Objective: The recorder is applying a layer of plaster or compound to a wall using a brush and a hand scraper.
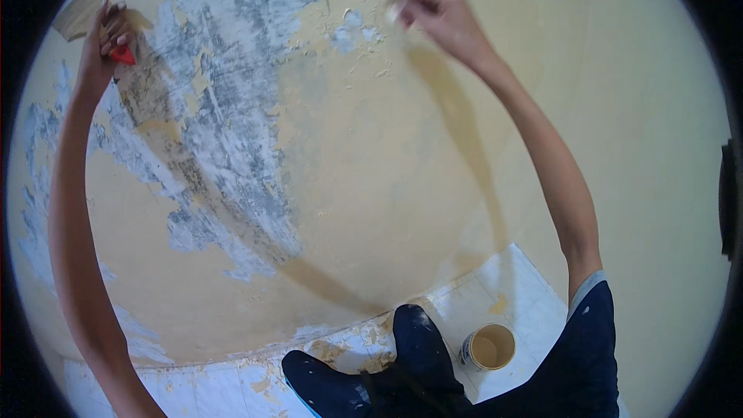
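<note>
while the left hand [110,35] reaches to the upper left, its fingers are closed around a broad flat-bladed tool [78,15] with a red end [122,55]; the blade projects past the fingers, presumably to keep its edge free. the right hand [443,19] is raised before the wall [348,201], fingers bent toward a small pale item [395,12]; blur prevents confirming its grip. the tub [466,352] stands on the floor [534,286] near the right foot [418,333], probably for easy reach. flakes [329,352] lie along the wall base.
</note>
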`<state>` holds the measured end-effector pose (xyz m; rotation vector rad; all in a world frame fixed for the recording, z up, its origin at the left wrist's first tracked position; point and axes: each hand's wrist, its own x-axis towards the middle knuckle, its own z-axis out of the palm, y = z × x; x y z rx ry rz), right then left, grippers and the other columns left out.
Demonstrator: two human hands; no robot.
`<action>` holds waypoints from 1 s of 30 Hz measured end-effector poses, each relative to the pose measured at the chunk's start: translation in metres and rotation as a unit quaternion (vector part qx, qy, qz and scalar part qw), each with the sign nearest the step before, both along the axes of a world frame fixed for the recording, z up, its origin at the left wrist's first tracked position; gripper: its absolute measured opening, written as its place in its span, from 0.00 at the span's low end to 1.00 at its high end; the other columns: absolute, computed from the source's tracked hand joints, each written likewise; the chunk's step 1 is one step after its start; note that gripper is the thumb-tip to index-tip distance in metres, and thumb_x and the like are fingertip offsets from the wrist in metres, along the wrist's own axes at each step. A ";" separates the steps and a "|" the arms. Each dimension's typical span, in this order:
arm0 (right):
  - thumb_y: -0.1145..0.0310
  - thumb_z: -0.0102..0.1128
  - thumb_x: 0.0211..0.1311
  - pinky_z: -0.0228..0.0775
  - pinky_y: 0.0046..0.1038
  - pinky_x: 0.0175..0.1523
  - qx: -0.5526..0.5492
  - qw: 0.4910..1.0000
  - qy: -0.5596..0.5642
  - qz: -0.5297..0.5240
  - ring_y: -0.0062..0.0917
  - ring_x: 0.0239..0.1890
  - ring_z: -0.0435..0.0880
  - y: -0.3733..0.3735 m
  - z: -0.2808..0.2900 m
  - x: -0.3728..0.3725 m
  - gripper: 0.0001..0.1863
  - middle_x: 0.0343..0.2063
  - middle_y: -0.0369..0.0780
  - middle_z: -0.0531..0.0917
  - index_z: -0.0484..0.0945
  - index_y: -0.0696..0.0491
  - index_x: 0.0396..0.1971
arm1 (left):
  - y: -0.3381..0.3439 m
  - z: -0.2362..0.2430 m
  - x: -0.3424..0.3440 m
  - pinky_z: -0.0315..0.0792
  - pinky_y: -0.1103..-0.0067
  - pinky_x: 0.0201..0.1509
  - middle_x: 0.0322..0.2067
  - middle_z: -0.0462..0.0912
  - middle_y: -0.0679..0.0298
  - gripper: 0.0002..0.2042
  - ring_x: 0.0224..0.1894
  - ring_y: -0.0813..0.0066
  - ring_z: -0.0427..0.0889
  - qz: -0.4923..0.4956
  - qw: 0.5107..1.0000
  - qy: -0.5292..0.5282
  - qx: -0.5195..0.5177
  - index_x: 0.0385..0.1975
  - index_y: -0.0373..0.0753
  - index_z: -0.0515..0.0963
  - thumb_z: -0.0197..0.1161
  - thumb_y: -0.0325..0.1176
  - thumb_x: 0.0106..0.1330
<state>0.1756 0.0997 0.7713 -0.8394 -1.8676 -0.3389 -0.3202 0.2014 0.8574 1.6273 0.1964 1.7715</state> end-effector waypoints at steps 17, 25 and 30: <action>0.72 0.61 0.64 0.83 0.28 0.45 0.305 0.844 -0.408 -0.172 0.29 0.41 0.85 0.046 0.022 -0.022 0.07 0.41 0.37 0.81 0.80 0.56 0.41 | -0.024 -0.009 0.025 0.58 0.88 0.25 0.20 0.56 0.78 0.19 0.18 0.90 0.52 0.099 0.994 -0.026 -0.042 0.41 0.37 0.75 0.58 0.51 0.74; 0.79 0.60 0.55 0.82 0.24 0.46 0.300 0.778 -0.501 -0.231 0.25 0.43 0.83 0.037 0.033 -0.029 0.07 0.36 0.36 0.78 0.77 0.57 0.35 | -0.021 -0.008 0.020 0.58 0.89 0.26 0.18 0.52 0.79 0.21 0.17 0.91 0.49 0.067 0.997 0.021 -0.034 0.44 0.35 0.75 0.57 0.51 0.74; 0.80 0.59 0.53 0.82 0.26 0.45 0.332 0.747 -0.525 -0.236 0.25 0.40 0.81 0.043 0.034 -0.035 0.05 0.32 0.37 0.74 0.73 0.58 0.29 | -0.023 -0.010 0.025 0.57 0.89 0.26 0.19 0.52 0.79 0.21 0.17 0.90 0.49 0.072 0.997 0.015 -0.025 0.45 0.34 0.75 0.56 0.50 0.75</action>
